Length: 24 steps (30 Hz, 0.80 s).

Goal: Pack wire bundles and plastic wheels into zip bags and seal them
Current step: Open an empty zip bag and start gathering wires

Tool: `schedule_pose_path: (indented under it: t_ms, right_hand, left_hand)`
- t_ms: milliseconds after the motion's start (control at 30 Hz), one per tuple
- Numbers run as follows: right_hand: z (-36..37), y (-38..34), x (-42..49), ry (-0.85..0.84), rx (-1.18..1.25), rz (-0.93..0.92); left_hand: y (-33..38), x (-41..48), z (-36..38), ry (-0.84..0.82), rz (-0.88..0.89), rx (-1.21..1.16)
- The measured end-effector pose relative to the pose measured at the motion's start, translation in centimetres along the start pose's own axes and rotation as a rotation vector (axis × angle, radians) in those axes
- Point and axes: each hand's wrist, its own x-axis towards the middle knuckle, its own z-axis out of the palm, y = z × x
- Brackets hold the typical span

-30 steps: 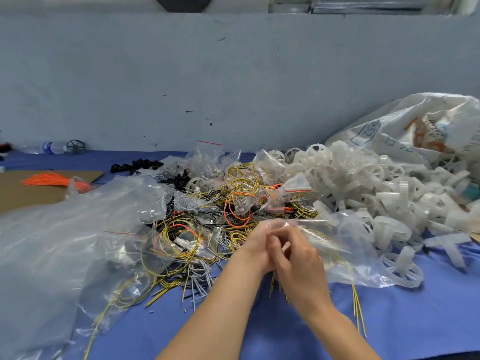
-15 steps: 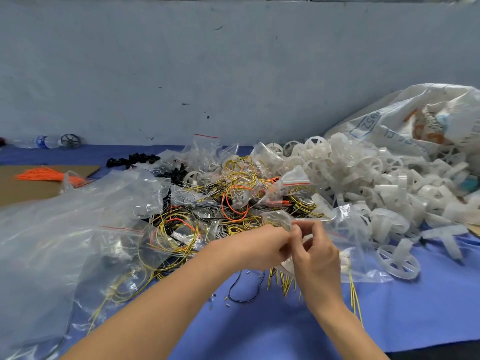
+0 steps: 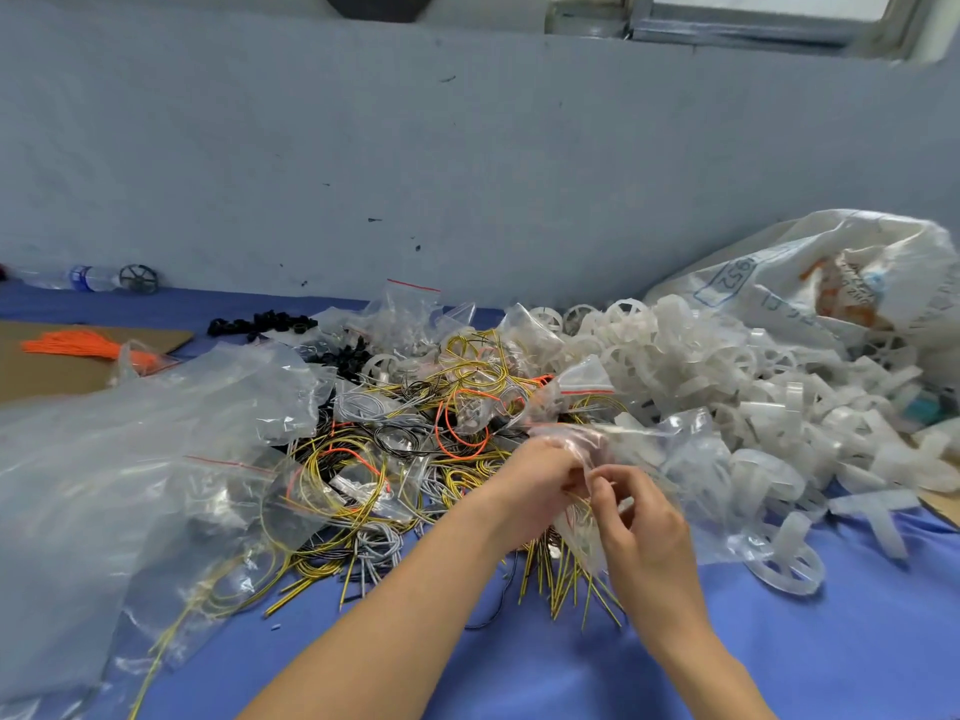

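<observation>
Zip bag [image 3: 685,459] is gripped in the curled left hand [image 3: 535,485] and pinched by the right hand [image 3: 641,532], just left of the wheel pile [image 3: 727,366]; yellow wire bundle [image 3: 563,574] is seen poking out beneath both hands.

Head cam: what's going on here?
A person is packing at a blue table. The left hand grips a clear zip bag near its mouth, and the right hand pinches it just beside the left. Yellow wire ends fan out below the hands; whether the bag is sealed I cannot tell. A pile of white plastic wheels lies to the right, and a tangle of loose wires and filled bags to the left.
</observation>
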Motion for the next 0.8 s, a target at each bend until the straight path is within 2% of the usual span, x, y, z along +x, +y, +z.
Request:
schedule_pose_path:
  t_ms: [33,67,133,233,300,367,467,600,667,800]
  right_hand:
    - [0.0,0.2,-0.1,0.008,0.003,0.02]
    - [0.0,0.3,-0.1,0.021,0.001,0.031]
    - [0.2,0.2,-0.1,0.061,-0.007,0.041]
    - [0.2,-0.2,0.1,0.101,0.0,0.049]
    - [0.1,-0.2,0.1,0.094,0.003,0.045]
    - [0.1,-0.2,0.1,0.088,0.009,0.043]
    - [0.1,-0.2,0.3,0.061,0.022,0.037]
    - [-0.1,-0.3,0.8,-0.083,-0.027,-0.008]
    - [-0.4,-0.3,0.8,-0.131,-0.039,-0.029]
    - [-0.9,-0.7,0.9,-0.195,-0.032,-0.061]
  left_hand:
    - [0.2,0.1,0.3,0.072,0.022,-0.085]
    - [0.3,0.1,0.7,0.132,0.063,-0.067]
    - [0.0,-0.8,1.4,0.187,0.195,0.212]
    - [-1.2,-2.2,1.2,0.07,0.291,0.827]
    - [-1.7,-2.4,0.4,0.076,0.296,1.12]
    - [-2.1,-2.7,-0.3,0.072,0.364,1.302]
    - [-2.9,-3.2,-1.1,-0.042,0.485,1.512]
    - [-2.8,-3.1,-1.8,-0.191,0.623,1.904]
    - [-2.6,-2.7,-1.9,-0.247,0.645,1.957]
    - [-1.9,-2.0,-1.3,-0.322,0.456,1.874]
